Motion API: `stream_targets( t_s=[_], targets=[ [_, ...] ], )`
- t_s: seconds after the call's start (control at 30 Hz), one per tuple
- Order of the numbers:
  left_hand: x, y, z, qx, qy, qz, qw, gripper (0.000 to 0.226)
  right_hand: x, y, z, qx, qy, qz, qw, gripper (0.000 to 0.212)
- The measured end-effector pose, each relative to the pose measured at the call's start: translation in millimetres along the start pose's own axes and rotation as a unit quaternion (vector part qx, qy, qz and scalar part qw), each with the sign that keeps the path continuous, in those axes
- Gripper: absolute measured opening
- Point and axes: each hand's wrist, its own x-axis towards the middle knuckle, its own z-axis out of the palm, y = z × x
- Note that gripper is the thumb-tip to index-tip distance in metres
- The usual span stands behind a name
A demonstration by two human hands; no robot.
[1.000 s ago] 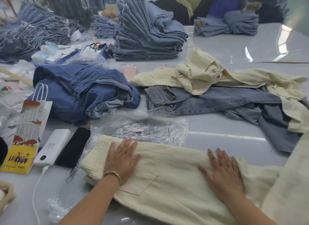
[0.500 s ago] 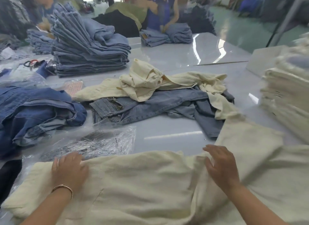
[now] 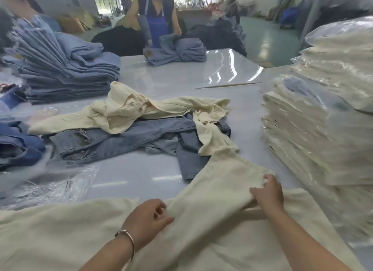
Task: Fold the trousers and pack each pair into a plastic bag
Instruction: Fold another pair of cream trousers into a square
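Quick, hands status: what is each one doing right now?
Left hand: gripping the cream trousers at a fold.
Right hand: gripping the same trouser leg.

The cream trousers (image 3: pixel 60 234) lie flat across the near edge of the table, one leg (image 3: pixel 226 182) running away to the right and partly lifted and folded over. A clear plastic bag (image 3: pixel 52 188) lies crumpled just beyond them on the left. Further back, another cream pair (image 3: pixel 129 109) sprawls unfolded over a grey-blue denim pair (image 3: pixel 121 139). At the right stands a tall stack of bagged cream trousers (image 3: pixel 314 129).
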Motion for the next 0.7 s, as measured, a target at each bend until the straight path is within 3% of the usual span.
stream_targets(
  t_s=[0.1,0.17,0.27,0.37,0.47,0.53,0.6,0.7],
  targets=[
    [15,34,30,-0.020,-0.008,-0.093,0.995,0.035,-2,2,-7,0.049,-0.068,-0.095,0.992,0.055],
    [33,53,36,-0.097,0.020,-0.151,0.984,0.037,-17,8,-10,0.006,-0.073,-0.162,0.984,0.054],
    [63,77,32,-0.191,-0.007,-0.170,0.967,0.031,-51,34,-13,-0.147,0.027,-0.248,0.957,0.050],
    [82,105,29,-0.266,-0.065,-0.186,0.944,0.024,-74,70,-12,-0.167,0.086,-0.347,0.919,0.048],
    [85,135,31,-0.307,-0.125,-0.214,0.919,0.042,-72,86,-15,-0.249,0.014,-0.398,0.883,0.065],
    [85,149,26,-0.359,-0.147,-0.207,0.898,0.033,-60,84,-14,-0.286,-0.048,-0.388,0.875,0.072],
    [84,156,6,-0.420,-0.125,-0.184,0.880,0.018,-49,77,-8,-0.304,-0.083,-0.382,0.869,0.079],
    [76,165,-52,-0.496,-0.056,-0.114,0.859,0.018,-33,64,1,-0.332,-0.122,-0.371,0.858,0.078]
  ],
)
